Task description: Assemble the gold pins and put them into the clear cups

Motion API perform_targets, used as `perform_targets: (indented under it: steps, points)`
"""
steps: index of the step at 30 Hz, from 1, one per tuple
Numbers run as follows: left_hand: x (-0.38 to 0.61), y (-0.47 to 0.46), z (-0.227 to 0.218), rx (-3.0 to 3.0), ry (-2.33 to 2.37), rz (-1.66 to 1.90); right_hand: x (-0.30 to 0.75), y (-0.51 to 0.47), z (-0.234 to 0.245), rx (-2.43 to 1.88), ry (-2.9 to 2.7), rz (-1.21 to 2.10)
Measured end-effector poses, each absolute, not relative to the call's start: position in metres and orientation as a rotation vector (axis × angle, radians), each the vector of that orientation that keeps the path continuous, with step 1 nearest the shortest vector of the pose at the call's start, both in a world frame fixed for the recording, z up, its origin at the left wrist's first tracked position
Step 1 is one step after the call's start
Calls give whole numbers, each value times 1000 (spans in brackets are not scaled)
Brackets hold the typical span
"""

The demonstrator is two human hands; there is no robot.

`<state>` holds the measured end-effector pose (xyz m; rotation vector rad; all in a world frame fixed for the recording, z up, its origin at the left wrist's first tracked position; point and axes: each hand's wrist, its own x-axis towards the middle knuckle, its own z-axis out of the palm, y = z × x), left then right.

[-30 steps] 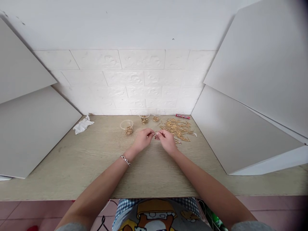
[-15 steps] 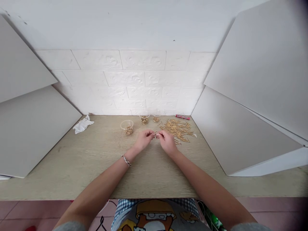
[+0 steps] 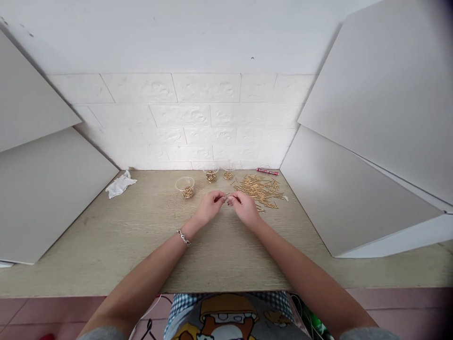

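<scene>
My left hand (image 3: pixel 210 206) and my right hand (image 3: pixel 244 207) meet over the middle of the wooden table (image 3: pixel 141 236), fingertips pinched together on a small thin gold piece (image 3: pixel 228 197) held between them. A bracelet (image 3: pixel 184 237) sits on my left wrist. A loose heap of thin gold pins (image 3: pixel 260 188) lies just beyond my right hand. Three small clear cups with gold bits stand behind the hands: one (image 3: pixel 186 187) to the left, two (image 3: pixel 211 174) (image 3: pixel 228 173) near the wall.
A crumpled white cloth (image 3: pixel 120 184) lies at the back left. A red pen-like stick (image 3: pixel 268 172) rests by the brick wall at the back right. Slanted white panels (image 3: pixel 46 189) (image 3: pixel 350 198) close in both sides of the table.
Both hands stay together in the same spot with only slight finger movement; the view has shifted a little.
</scene>
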<state>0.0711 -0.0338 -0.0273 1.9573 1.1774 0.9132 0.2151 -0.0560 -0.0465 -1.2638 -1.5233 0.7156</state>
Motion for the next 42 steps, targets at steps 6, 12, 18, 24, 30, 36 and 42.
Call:
perform_targets:
  steps: [6, 12, 18, 24, 30, 36, 42]
  points:
    - [71, -40, -18, 2117, 1232, 916, 207, -57, -46, -1187, -1271, 977]
    - [71, -39, -18, 2136, 1239, 910, 209, -59, -45, -1250, -1409, 775]
    - [73, -35, -27, 1813, 1097, 931, 215, -60, -44, -1274, -1624, 453]
    - [73, -35, -27, 1904, 1127, 889, 216, -58, -45, -1263, -1590, 602]
    - [71, -34, -25, 2015, 1179, 913, 215, -56, -43, -1282, -1547, 680]
    - [73, -38, -24, 1985, 1144, 881, 217, -54, -46, -1335, -1650, 493]
    - [71, -37, -30, 1917, 1115, 898, 218, -54, -43, -1293, -1592, 627]
